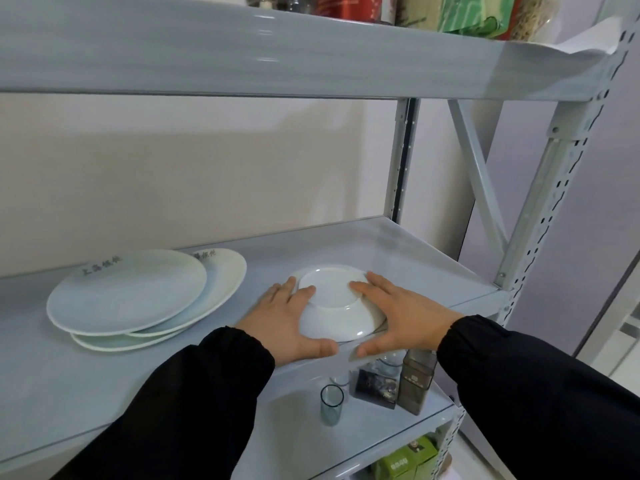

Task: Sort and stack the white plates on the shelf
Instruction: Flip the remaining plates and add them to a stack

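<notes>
A small white plate (337, 306) lies upside down near the front edge of the grey shelf (415, 258), its foot ring facing up. Another white rim shows just behind and under it. My left hand (284, 320) holds its left side, fingers on the base and thumb at the front rim. My right hand (398, 317) holds the right side the same way. To the left, three large white plates (131, 296) with dark lettering lie in a loose, offset stack.
The shelf above (242, 53) hangs low over the plates and carries jars and green packets. On the shelf below stand a clear glass (331, 405), a dark box (375, 388) and a smoky container (415, 382). A steel upright (540, 216) bounds the right side.
</notes>
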Demonstrator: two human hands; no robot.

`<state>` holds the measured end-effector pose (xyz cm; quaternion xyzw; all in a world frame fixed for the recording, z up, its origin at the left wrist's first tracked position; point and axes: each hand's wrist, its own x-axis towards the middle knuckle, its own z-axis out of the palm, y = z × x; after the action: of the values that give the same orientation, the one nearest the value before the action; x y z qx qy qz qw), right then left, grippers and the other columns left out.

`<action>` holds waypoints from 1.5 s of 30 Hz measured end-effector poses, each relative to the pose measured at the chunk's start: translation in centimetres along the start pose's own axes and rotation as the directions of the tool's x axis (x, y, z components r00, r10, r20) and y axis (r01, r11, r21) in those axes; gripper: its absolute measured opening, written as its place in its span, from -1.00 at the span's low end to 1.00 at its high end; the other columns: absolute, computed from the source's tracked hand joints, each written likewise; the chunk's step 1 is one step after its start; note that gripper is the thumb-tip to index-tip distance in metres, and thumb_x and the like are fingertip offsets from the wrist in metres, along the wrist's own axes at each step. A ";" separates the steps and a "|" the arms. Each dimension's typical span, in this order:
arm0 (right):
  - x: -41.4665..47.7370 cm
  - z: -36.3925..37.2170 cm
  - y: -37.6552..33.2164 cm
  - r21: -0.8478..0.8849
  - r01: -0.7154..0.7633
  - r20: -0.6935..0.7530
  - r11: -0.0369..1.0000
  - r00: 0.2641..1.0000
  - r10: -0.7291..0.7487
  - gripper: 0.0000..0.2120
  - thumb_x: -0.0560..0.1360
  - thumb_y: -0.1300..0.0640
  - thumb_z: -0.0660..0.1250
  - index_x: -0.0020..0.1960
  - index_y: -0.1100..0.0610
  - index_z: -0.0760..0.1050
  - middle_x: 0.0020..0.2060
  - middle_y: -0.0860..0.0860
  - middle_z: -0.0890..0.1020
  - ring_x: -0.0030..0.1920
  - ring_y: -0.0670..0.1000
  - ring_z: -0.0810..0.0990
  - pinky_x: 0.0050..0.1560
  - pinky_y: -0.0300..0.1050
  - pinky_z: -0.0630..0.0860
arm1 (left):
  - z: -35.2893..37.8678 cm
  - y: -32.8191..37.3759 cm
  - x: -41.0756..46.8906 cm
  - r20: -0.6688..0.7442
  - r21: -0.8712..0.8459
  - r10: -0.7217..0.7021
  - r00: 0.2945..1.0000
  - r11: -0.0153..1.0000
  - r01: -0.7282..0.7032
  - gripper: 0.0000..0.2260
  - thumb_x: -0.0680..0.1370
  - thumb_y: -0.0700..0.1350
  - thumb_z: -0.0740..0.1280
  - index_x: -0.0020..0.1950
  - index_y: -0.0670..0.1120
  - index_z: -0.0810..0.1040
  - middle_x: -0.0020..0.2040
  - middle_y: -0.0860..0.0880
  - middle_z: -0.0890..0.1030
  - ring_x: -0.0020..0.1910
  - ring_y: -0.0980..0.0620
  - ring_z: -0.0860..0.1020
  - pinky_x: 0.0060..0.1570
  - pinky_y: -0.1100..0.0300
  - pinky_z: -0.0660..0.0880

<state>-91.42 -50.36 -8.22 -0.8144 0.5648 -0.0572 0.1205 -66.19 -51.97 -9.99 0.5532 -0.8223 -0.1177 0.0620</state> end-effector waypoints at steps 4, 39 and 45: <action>0.3 0.8 0.3 0.007 -0.009 -0.024 1.000 1.000 0.009 0.18 0.17 -0.55 0.41 0.60 -0.21 -0.07 0.63 -0.08 -0.11 0.60 -0.07 -0.05 0.55 -0.09 0.07 | -0.1 -0.1 -0.5 0.022 0.011 0.023 0.999 1.000 -0.024 0.24 0.01 0.68 0.06 0.57 0.12 -0.13 0.59 0.00 -0.19 0.56 -0.04 -0.18 0.51 0.01 -0.09; 0.1 -0.6 0.9 0.369 -0.028 -0.066 0.929 0.996 0.056 -0.29 0.37 -0.28 0.49 0.41 -0.40 0.22 0.30 -0.31 0.44 0.29 -0.17 0.41 0.32 -0.31 0.31 | -0.2 -1.5 -1.7 -0.096 -0.186 0.082 0.992 0.978 -0.099 -0.01 0.13 0.47 0.39 0.50 0.33 0.09 0.56 0.18 0.04 0.51 0.20 0.05 0.47 0.22 0.04; -1.9 0.8 0.5 -0.039 -0.001 0.027 0.999 1.000 0.002 0.16 0.22 -0.48 0.43 0.58 -0.31 -0.20 0.59 -0.07 0.01 0.55 0.03 0.14 0.48 -0.12 0.18 | 0.6 -1.0 -3.3 -0.112 -0.010 0.106 0.988 0.994 -0.108 -0.09 0.21 0.48 0.30 0.50 0.38 0.02 0.57 0.15 -0.03 0.54 0.03 0.03 0.49 0.12 0.06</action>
<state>-92.39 -48.62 -9.06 -0.8168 0.5648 -0.0352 0.1124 -64.18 -49.25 -10.72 0.5135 -0.8451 -0.0897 0.1186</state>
